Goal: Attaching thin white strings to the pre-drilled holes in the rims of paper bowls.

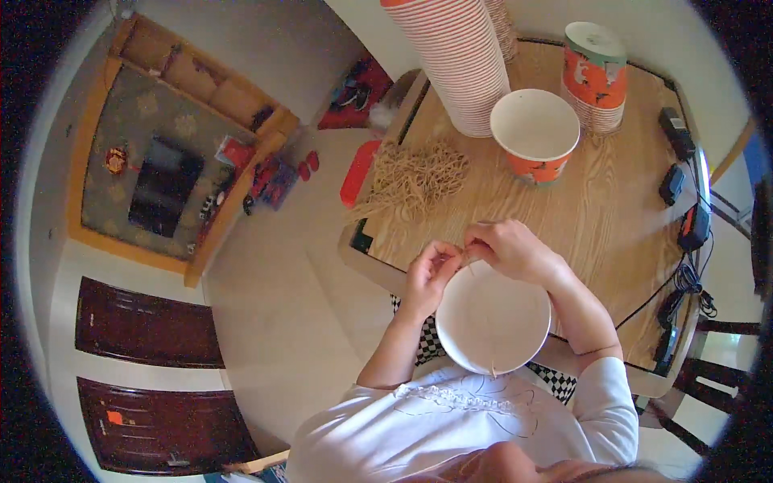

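A white paper bowl (493,322) sits at the near edge of the wooden table (612,233), directly in front of the person, its open top facing up. Both hands meet at its far rim. The left hand (431,272) has its fingers curled and pressed together, pinching what looks like a thin rubber band (467,259), and the right hand (509,248) grips the same band from the other side, its fingers closed and touching the bowl's rim; the band itself is too fine to make out clearly. Just beyond the hands lies a loose heap of tan rubber bands (419,173). Further back stands an open bowl with an orange printed outside (535,133), beside a tall tilted stack of orange cups (459,56) and a shorter stack of lidded bowls (594,76). Black chargers and cables (680,185) lie along the table's right edge.
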`<state>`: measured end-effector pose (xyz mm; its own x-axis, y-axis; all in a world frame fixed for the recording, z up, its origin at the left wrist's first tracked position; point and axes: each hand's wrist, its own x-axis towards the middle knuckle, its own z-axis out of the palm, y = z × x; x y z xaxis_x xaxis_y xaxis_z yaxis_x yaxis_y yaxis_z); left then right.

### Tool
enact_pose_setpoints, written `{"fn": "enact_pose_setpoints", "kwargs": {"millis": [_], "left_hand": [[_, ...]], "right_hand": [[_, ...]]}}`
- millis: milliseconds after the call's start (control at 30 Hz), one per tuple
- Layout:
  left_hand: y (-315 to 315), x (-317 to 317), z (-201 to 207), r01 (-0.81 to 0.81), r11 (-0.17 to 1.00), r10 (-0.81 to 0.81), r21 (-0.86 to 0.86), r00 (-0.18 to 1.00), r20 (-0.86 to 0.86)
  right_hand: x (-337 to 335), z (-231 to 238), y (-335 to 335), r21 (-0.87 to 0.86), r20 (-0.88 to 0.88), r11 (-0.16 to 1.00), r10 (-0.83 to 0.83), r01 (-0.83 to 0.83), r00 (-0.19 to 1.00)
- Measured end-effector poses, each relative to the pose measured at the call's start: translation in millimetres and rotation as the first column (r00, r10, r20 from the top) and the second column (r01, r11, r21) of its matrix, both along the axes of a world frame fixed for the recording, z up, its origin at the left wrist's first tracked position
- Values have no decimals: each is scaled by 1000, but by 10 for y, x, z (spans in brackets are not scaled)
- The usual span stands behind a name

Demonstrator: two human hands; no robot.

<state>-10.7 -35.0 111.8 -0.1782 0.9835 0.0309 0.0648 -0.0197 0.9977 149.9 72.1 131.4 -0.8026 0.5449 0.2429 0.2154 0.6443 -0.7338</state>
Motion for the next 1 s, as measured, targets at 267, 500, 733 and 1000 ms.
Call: {"fn": "enact_pose_setpoints", "kwargs": {"millis": [267, 500, 733, 1000], "left_hand": [[4, 29, 19, 22, 999, -20, -29, 997, 75], [-6, 21, -21, 42, 999, -42, -4, 999, -27], [40, 66, 53, -60, 995, 64, -83, 997, 46], [71, 35, -48, -58, 997, 67, 47, 977, -204]], "right_hand": [[-2, -38, 28, 15, 49, 1000, -7, 6, 999], [-29, -49, -15, 125, 96, 991, -51, 39, 994], [15, 10, 14, 100, 76, 993, -76, 68, 994], [-17, -39, 7, 101, -6, 993, -67, 67, 998]]}}
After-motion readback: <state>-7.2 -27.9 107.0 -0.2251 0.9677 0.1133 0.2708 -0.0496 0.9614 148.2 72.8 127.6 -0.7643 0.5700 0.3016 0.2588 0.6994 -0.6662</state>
